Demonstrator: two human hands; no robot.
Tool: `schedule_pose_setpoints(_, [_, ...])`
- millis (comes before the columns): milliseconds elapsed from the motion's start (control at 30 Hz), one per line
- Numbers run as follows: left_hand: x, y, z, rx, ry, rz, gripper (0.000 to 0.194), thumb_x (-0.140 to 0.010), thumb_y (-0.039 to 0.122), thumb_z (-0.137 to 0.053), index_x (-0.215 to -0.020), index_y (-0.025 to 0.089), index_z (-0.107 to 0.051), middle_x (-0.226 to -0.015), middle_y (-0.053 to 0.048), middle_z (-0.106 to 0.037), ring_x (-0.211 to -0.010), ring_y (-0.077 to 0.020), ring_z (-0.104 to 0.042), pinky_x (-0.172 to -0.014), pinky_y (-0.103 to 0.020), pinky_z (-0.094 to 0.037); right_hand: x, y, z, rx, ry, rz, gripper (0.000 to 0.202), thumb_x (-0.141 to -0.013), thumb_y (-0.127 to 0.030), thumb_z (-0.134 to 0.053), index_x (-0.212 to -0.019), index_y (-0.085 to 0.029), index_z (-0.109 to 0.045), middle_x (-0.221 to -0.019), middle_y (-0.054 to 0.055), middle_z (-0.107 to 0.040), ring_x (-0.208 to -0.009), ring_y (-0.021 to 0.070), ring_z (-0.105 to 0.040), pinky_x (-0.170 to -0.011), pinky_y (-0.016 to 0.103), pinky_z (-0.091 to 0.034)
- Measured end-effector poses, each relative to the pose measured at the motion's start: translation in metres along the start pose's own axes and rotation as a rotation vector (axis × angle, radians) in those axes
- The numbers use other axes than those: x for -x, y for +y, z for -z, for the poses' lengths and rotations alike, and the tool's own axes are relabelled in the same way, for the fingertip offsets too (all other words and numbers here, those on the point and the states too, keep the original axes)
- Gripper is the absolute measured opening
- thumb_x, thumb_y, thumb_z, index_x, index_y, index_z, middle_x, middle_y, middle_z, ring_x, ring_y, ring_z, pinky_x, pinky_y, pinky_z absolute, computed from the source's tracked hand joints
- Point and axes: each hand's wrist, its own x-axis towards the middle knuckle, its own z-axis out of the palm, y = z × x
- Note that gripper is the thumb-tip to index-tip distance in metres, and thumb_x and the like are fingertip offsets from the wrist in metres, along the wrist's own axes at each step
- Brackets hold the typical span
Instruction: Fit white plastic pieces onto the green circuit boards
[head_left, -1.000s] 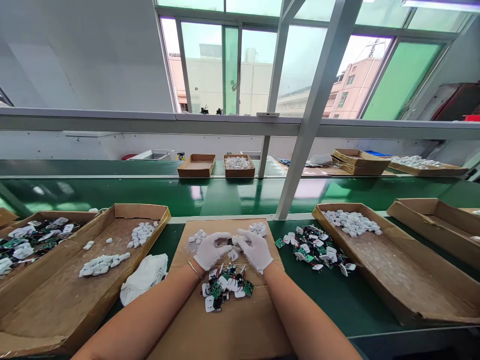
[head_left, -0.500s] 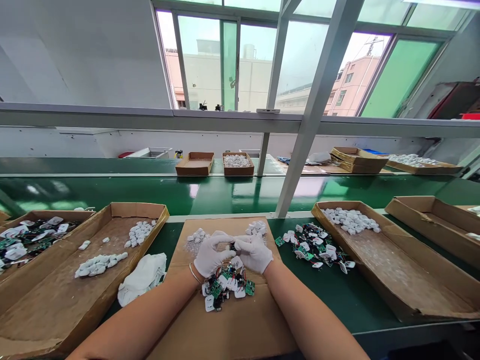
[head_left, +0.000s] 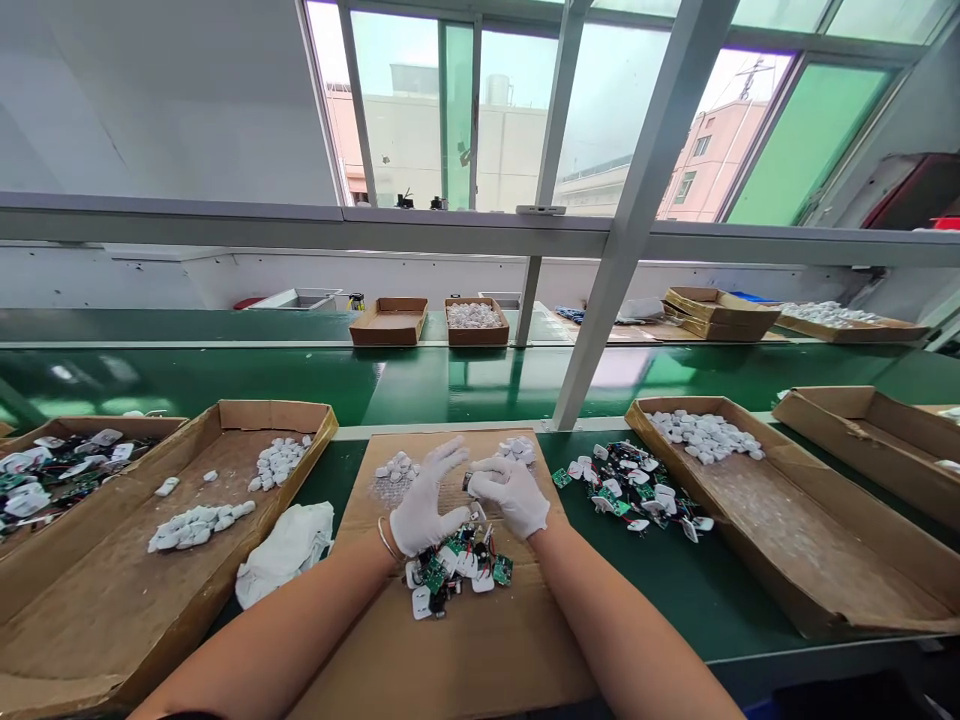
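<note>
A white glove covers my left hand [head_left: 427,502], whose fingers are spread and hold nothing, beside the pile of circuit boards [head_left: 457,570] with wires and white covers. My right hand [head_left: 510,497], also gloved, is closed on a small dark part [head_left: 466,482] at its fingertips; the rest of that part is hidden. Both hands are over a cardboard sheet [head_left: 450,670]. Behind them lie two small heaps of white pieces, one at the left [head_left: 397,468] and one at the right [head_left: 517,450].
Long cardboard trays stand at the left [head_left: 82,610] and right [head_left: 832,560], holding white pieces. A white cloth [head_left: 285,553] lies left of the sheet. Another board pile [head_left: 637,485] sits on the right. A slanted metal post [head_left: 600,300] rises behind the sheet.
My left hand has come away from my right hand and the small dark part, and its fingers have opened. The right hand still grips the part. The camera view has shifted slightly.
</note>
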Motion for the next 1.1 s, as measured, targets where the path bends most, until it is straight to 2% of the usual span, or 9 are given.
schedule_pose_setpoints(67, [-0.003, 0.007, 0.004, -0.143, -0.092, -0.045, 0.067, -0.072, 0.033, -0.076, -0.134, 0.029, -0.052, -0.149, -0.009, -0.038, -0.133, -0.033, -0.038, -0.111, -0.052, -0.031, 0.0, 0.001, 0.001, 0.207, -0.009, 0.059, 0.023, -0.058, -0.024, -0.078, -0.078, -0.016, -0.068, -0.069, 0.0, -0.062, -0.067, 0.0149, -0.055, -0.064, 0.027, -0.044])
schedule_pose_setpoints(167, [-0.008, 0.014, 0.007, -0.23, -0.152, -0.088, 0.052, -0.071, 0.039, -0.078, -0.121, 0.032, -0.064, -0.138, -0.006, -0.053, -0.128, -0.0308, -0.044, -0.11, -0.05, -0.032, 0.004, -0.002, -0.004, 0.326, -0.085, 0.11, 0.015, -0.061, -0.023, -0.075, -0.064, -0.016, -0.063, -0.061, -0.002, -0.057, -0.061, 0.0125, -0.049, -0.058, 0.024, -0.04])
schedule_pose_setpoints(267, [-0.011, 0.016, 0.005, -0.164, -0.154, -0.068, 0.044, -0.069, 0.04, -0.08, -0.11, 0.03, -0.07, -0.127, -0.005, -0.063, -0.122, -0.0275, -0.05, -0.108, -0.047, -0.035, 0.01, -0.01, -0.011, 0.257, -0.15, 0.099, 0.017, -0.062, -0.022, -0.074, -0.059, -0.016, -0.059, -0.059, -0.003, -0.054, -0.06, 0.0118, -0.047, -0.055, 0.024, -0.037])
schedule_pose_setpoints(433, [-0.014, 0.02, 0.0, -0.073, -0.163, -0.041, 0.02, -0.07, 0.035, -0.079, -0.087, 0.026, -0.075, -0.12, -0.004, -0.067, -0.111, -0.0237, -0.057, -0.106, -0.045, -0.038, 0.015, -0.017, -0.016, 0.128, -0.192, 0.061, 0.02, -0.059, -0.021, -0.077, -0.071, -0.014, -0.063, -0.065, -0.002, -0.056, -0.063, 0.0121, -0.047, -0.054, 0.023, -0.035])
schedule_pose_setpoints(500, [-0.015, 0.021, 0.0, -0.072, -0.157, -0.049, 0.019, -0.071, 0.032, -0.078, -0.089, 0.027, -0.075, -0.12, -0.004, -0.067, -0.11, -0.0232, -0.057, -0.106, -0.045, -0.038, 0.014, -0.015, -0.016, 0.079, -0.206, 0.055, 0.022, -0.06, -0.022, -0.078, -0.076, -0.013, -0.065, -0.068, -0.002, -0.058, -0.066, 0.0129, -0.049, -0.056, 0.024, -0.037])
schedule_pose_setpoints(700, [-0.01, 0.007, 0.006, -0.062, -0.17, -0.037, 0.053, -0.068, 0.034, -0.081, -0.118, 0.03, -0.066, -0.128, -0.007, -0.061, -0.115, -0.026, -0.054, -0.102, -0.043, -0.042, 0.01, -0.009, -0.011, -0.05, -0.3, 0.065, 0.023, -0.07, -0.029, -0.074, -0.088, -0.016, -0.069, -0.083, 0.004, -0.067, -0.078, 0.0181, -0.061, -0.069, 0.029, -0.048])
schedule_pose_setpoints(800, [-0.007, 0.0, 0.004, -0.052, -0.13, -0.039, 0.046, -0.071, 0.035, -0.079, -0.116, 0.029, -0.067, -0.122, -0.008, -0.063, -0.113, -0.0256, -0.055, -0.1, -0.043, -0.043, 0.009, -0.007, -0.005, -0.047, -0.326, 0.04, 0.028, -0.07, -0.032, -0.074, -0.092, -0.016, -0.069, -0.086, 0.006, -0.069, -0.081, 0.0194, -0.063, -0.072, 0.031, -0.051])
schedule_pose_setpoints(933, [-0.005, 0.004, -0.003, -0.065, -0.11, -0.039, 0.034, -0.076, 0.03, -0.074, -0.11, 0.029, -0.071, -0.116, -0.007, -0.066, -0.106, -0.0245, -0.058, -0.096, -0.041, -0.045, 0.01, -0.007, -0.002, 0.067, -0.314, 0.021, 0.034, -0.064, -0.03, -0.077, -0.093, -0.015, -0.069, -0.084, 0.006, -0.07, -0.08, 0.0198, -0.064, -0.07, 0.031, -0.051])
schedule_pose_setpoints(1100, [-0.006, 0.012, -0.005, -0.095, -0.101, -0.009, 0.03, -0.076, 0.024, -0.069, -0.106, 0.029, -0.073, -0.11, -0.006, -0.069, -0.1, -0.0237, -0.06, -0.093, -0.041, -0.046, 0.012, -0.017, -0.009, 0.167, -0.291, 0.076, 0.026, -0.065, -0.027, -0.075, -0.087, -0.015, -0.071, -0.081, 0.004, -0.07, -0.078, 0.0192, -0.063, -0.071, 0.03, -0.049])
